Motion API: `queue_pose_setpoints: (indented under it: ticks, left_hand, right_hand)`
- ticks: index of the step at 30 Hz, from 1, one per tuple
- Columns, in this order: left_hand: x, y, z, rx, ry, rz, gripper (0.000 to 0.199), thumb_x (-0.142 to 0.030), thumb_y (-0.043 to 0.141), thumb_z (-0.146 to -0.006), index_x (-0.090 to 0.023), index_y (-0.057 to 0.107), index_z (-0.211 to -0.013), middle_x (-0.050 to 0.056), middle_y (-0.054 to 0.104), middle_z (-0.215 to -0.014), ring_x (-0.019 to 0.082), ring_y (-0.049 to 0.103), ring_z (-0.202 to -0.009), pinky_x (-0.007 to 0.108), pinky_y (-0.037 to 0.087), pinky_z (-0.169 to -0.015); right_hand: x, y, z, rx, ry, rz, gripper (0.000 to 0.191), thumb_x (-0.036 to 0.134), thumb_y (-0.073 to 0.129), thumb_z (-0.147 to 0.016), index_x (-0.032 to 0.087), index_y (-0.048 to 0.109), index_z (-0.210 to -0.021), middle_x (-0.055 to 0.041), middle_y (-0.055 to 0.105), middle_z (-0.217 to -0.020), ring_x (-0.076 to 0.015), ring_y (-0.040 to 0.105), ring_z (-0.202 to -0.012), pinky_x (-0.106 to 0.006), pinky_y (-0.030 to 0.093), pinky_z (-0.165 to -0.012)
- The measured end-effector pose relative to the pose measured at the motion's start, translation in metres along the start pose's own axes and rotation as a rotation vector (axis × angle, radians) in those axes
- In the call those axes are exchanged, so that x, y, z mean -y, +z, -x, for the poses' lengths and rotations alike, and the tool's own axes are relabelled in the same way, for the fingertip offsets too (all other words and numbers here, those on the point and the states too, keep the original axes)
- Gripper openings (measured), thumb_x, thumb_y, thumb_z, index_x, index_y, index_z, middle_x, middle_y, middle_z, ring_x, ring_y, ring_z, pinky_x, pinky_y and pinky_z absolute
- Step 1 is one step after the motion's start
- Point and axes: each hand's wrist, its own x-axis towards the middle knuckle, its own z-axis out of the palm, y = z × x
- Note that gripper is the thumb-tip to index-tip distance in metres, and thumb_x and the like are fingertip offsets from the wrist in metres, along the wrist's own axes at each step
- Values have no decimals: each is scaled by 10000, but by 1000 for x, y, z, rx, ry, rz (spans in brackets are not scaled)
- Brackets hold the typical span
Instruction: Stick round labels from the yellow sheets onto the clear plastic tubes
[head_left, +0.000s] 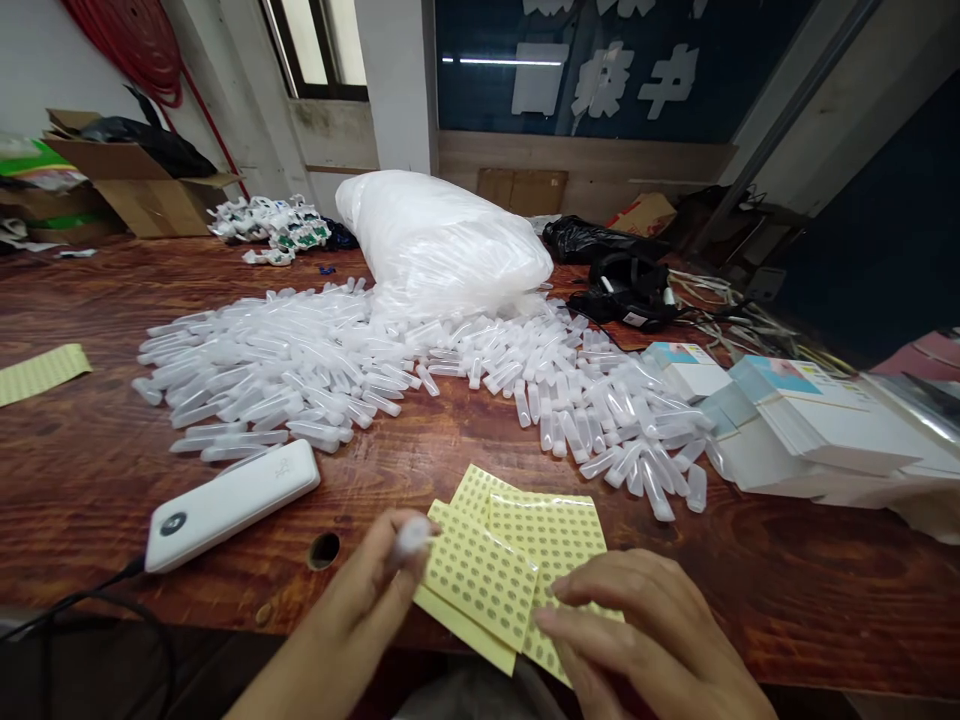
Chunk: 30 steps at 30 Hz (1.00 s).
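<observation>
My left hand (375, 570) is closed around a small translucent plastic tube (412, 540), its round whitish end turned toward me and slightly blurred. Below and between my hands lie several overlapping yellow sticker sheets (480, 575) printed with rows of small round grey stickers. Over the right edge of these sheets is my right hand (630, 630), fingers bent with a gap between the fingertips. I see nothing held in it. Beyond the sheets, a wide heap of similar tubes (285, 360) spreads across the wooden table (420, 450).
A white power bank (234, 505) with a black cable lies at left, near a table hole (324, 550). Another sticker sheet (45, 373) is farther left. Behind the heap rests a big plastic bag (450, 240). Stacked white-and-blue cards (825, 410) stand at right.
</observation>
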Motion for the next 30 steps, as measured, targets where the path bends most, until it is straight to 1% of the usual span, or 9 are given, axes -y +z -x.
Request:
queue_pose_setpoints:
  ticks: [2, 4, 6, 9, 16, 21, 25, 27, 30]
  left_hand:
    - [10, -11, -18, -47, 86, -251, 245, -443, 446, -1097, -247, 591, -1116, 47, 693, -1087, 238, 673, -1047, 339, 562, -893]
    - [14, -19, -38, -26, 166, -366, 185, -415, 582, -1049, -236, 606, -1087, 45, 668, -1077, 262, 634, -1048, 395, 505, -940]
    - [14, -22, -55, 11, 218, -418, 230, -389, 746, -954, -236, 638, -1086, 38, 656, -1089, 287, 599, -1058, 430, 452, -958]
    - [13, -21, -68, 65, 271, -475, 252, -330, 851, -870, -228, 655, -991, 16, 642, -1038, 285, 575, -1012, 418, 419, -909]
    - [20, -19, -63, 113, 307, -478, 248, -286, 796, -933, -202, 582, -842, 5, 601, -969, 243, 555, -959, 362, 421, -851]
    - [6, -19, -54, 129, 318, -466, 119, -249, 747, -964, -229, 642, -1016, 7, 650, -1038, 239, 590, -1029, 360, 438, -907]
    - [-3, -12, -52, 143, 356, -496, 236, -262, 814, -907, -232, 686, -1103, 27, 654, -1101, 264, 588, -1074, 389, 410, -945]
    - [-4, -8, -54, 152, 370, -515, 253, -246, 860, -858, -238, 717, -1066, 27, 645, -1069, 272, 586, -1048, 389, 401, -924]
    - [-3, -2, -58, 164, 376, -521, 254, -211, 898, -811, -224, 712, -984, 20, 637, -1030, 265, 589, -1018, 366, 403, -888]
  right_hand:
    - [-4, 9, 2, -14, 8, 27, 152, 145, 641, -949, 246, 718, -1031, 1, 771, -883, -127, 740, -829, -250, 551, -802]
    - [-7, 18, 4, -18, 28, 45, 123, 187, 594, -985, 239, 697, -1026, -4, 756, -880, -132, 734, -826, -256, 547, -785]
    - [-9, 25, 6, -10, 54, 65, 116, 247, 571, -1019, 243, 685, -1041, -5, 747, -899, -136, 733, -853, -256, 543, -798]
    - [-15, 35, 18, 52, 125, 74, 161, 335, 534, -1056, 257, 666, -1105, -19, 737, -977, -152, 727, -945, -259, 548, -818]
    - [-25, 64, 47, 226, 447, 26, 296, 453, 635, -996, 277, 597, -1231, -66, 680, -1139, -261, 666, -1090, -393, 548, -888]
    - [-23, 77, 43, 243, 480, -19, 212, 352, 705, -953, 238, 608, -1104, -60, 651, -1043, -262, 652, -1011, -401, 545, -847]
    - [-20, 82, 41, 247, 487, -62, 116, 258, 685, -948, 235, 594, -1017, -45, 640, -993, -252, 645, -968, -394, 547, -813]
    - [-19, 82, 42, 243, 476, -85, 96, 251, 659, -961, 240, 605, -1039, -48, 649, -1005, -246, 648, -976, -384, 552, -815]
    - [-19, 83, 43, 219, 472, -105, 216, 233, 642, -966, 250, 607, -1178, -66, 661, -1090, -250, 652, -1041, -395, 556, -864]
